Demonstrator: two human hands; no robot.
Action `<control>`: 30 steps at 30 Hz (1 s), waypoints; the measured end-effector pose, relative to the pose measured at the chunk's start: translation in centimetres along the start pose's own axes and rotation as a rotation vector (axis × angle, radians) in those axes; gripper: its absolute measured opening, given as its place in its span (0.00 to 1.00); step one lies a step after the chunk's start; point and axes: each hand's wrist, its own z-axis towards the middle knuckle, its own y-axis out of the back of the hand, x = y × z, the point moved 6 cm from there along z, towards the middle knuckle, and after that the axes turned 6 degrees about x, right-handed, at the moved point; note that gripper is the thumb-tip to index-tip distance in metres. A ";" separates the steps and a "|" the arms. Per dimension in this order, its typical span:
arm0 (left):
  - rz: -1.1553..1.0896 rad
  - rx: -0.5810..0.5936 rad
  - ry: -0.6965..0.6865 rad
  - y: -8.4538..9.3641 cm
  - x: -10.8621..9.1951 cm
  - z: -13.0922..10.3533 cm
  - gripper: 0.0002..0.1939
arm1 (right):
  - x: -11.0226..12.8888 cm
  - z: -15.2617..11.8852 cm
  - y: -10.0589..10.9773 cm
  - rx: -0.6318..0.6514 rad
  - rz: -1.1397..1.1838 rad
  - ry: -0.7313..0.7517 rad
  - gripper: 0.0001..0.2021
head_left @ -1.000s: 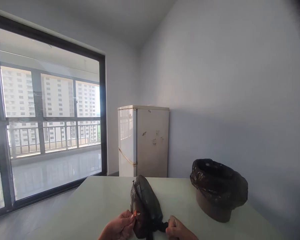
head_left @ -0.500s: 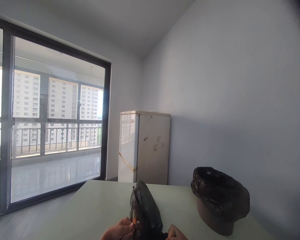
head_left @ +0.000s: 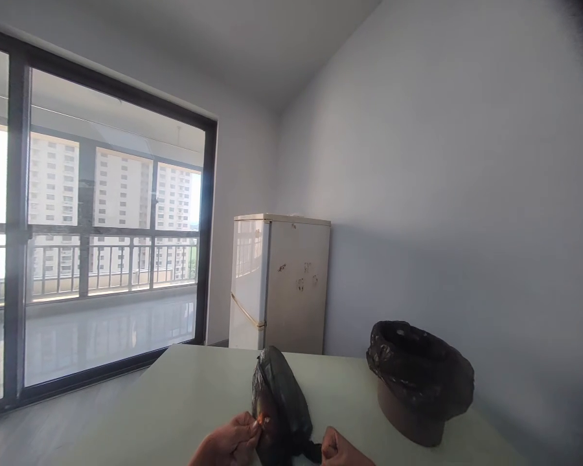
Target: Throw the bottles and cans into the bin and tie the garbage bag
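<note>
A black plastic bag [head_left: 285, 395] stands bunched on the pale green table [head_left: 199, 382], low in the view. My left hand [head_left: 229, 441] pinches its near left side between thumb and fingers. Beside those fingertips an orange-red patch shows at the bag; what it belongs to I cannot make out. On the other side, my right hand [head_left: 341, 448] is closed around a dark strip of the same bag and pulls it out to the right. The lower part of the bag is cut off by the frame's bottom edge.
To the right on the table stands a brown bin [head_left: 408, 417] with a black liner [head_left: 425, 375] folded over its rim. Beyond the far table edge is an old white refrigerator [head_left: 296, 291]. A dark-framed glass sliding door [head_left: 111, 259] is at left, a plain wall [head_left: 442, 194] at right.
My right hand has risen slightly, and more of the dark strip shows beside it. My left hand keeps its pinch, also a little higher. The whole view has shifted slightly.
</note>
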 end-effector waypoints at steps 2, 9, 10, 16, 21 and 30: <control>0.006 0.012 0.028 0.4 0.6 0.0 0.38 | -0.3 0.1 -0.4 0.023 0.074 0.004 0.31; 0.017 0.039 0.091 2.1 2.3 0.3 0.38 | -2.7 1.8 -0.5 0.087 0.246 -0.014 0.40; 0.016 0.038 0.094 2.4 2.6 0.3 0.38 | -2.9 2.0 -0.4 0.088 0.253 -0.013 0.41; 0.010 0.056 0.116 3.4 3.6 0.4 0.35 | -3.1 2.2 -0.3 0.166 0.261 -0.008 0.41; -0.007 0.106 0.130 3.4 3.5 0.3 0.34 | -3.0 2.4 -0.6 0.251 0.267 -0.029 0.42; -0.042 0.150 0.128 2.8 3.1 0.3 0.33 | -2.6 2.3 -0.5 0.431 0.275 -0.139 0.41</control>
